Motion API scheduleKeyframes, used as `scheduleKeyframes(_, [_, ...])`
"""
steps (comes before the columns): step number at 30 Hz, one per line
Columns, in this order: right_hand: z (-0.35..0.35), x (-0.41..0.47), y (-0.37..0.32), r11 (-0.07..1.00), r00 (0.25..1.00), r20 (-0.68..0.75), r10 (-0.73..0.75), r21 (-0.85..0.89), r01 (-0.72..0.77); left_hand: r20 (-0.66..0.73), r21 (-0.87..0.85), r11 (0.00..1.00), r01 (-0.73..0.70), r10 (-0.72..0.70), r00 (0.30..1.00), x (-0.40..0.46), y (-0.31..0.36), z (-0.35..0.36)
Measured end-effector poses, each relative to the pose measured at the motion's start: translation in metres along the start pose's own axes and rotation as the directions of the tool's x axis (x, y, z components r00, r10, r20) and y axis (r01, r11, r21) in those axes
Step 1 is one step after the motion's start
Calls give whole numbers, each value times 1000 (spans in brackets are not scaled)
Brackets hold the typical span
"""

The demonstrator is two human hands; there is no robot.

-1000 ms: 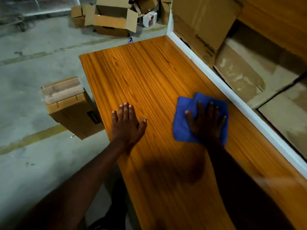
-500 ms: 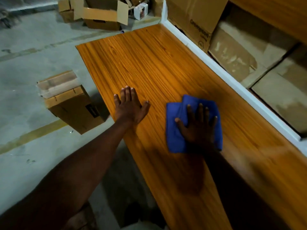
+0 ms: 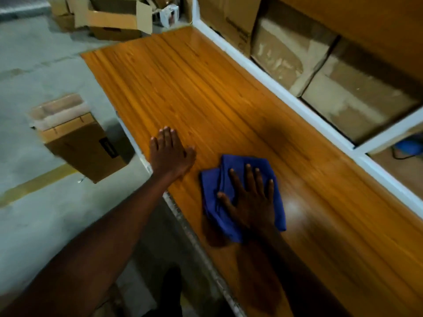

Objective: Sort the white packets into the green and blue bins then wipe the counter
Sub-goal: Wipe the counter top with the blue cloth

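Blue cloth (image 3: 242, 193), soft and limp, lies bunched on the glossy wooden counter (image 3: 206, 92) under the right hand (image 3: 251, 202), spread flat; pressing mid-cloth should keep it from sliding. Left hand (image 3: 170, 154) braces, fingers open.

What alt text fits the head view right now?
Right hand pressed flat on a folded blue cloth on an orange wood-grain counter; left hand flat beside it. Cardboard boxes on the floor.
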State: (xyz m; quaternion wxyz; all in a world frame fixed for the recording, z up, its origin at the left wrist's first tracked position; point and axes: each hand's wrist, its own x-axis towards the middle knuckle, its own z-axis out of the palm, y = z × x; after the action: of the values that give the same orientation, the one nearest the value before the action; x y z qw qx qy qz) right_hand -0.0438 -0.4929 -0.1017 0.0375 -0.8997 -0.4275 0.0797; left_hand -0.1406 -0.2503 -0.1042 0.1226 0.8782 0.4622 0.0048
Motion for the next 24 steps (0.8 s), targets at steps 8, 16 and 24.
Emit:
scheduleKeyframes(8, [-48, 104, 189, 964, 964, 25, 265, 15, -266, -130, 49, 998, -30, 36, 991, -85, 83, 45])
scheduleKeyframes(16, [-51, 109, 211, 966, 967, 14, 255, 40, -255, -94, 70, 997, -29, 36, 995, -82, 86, 37])
scheduleKeyframes(24, [-11, -64, 92, 999, 998, -49, 29, 31, -27, -4, 30, 999, -22, 22, 1000, -88, 88, 27])
